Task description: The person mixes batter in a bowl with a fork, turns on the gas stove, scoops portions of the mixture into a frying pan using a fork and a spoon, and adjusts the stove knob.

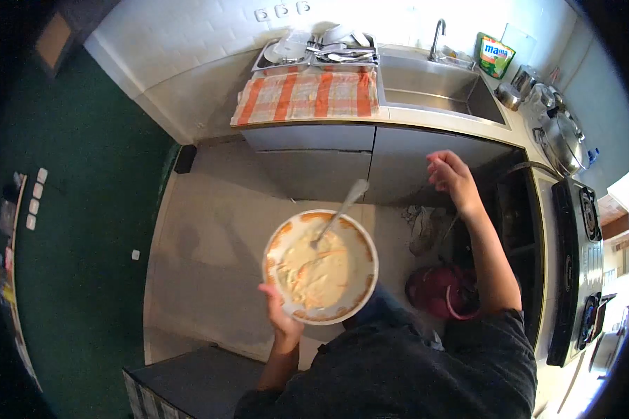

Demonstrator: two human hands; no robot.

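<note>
My left hand (282,312) grips the lower left rim of a white bowl (363,283) with an orange pattern inside. A pale, creamy mixture (328,276) with orange and greenish shreds covers the bottom of the bowl. A metal utensil (343,211), probably a fork, leans in the bowl with its handle over the far rim; its lower end is partly in the mixture. Off to the right, my right hand (451,176) is raised in front of the lower cabinets, apart from the bowl. Its fingers are curled in, and nothing shows in them.
Ahead is a counter with a checked orange-and-white cloth (304,96), a dish rack (262,64) and a steel sink (426,68). A gas stove (572,269) and a lidded pot (565,143) stand on the right. On the floor is a dark red container (440,290).
</note>
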